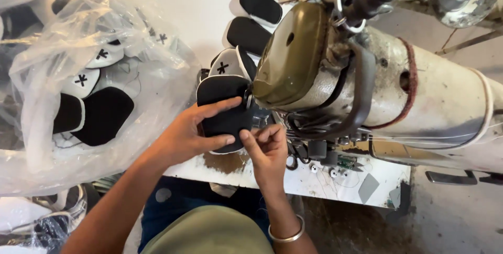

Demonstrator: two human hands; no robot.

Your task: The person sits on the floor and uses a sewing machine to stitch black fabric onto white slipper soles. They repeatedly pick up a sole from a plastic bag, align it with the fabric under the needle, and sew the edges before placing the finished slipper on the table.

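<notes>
Black padded piece (226, 108) is lying flat under the left hand (191, 134), its long axis pointing away toward the sewing machine (335, 76). Left fingers are spreading over it; right hand (267, 146) fingertips are pinching its near edge.

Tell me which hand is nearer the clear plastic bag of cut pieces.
Left. The left hand lies on the black padded piece, just beside the plastic bag. The right hand pinches that piece's near edge, farther from the bag, under the sewing machine.
</notes>
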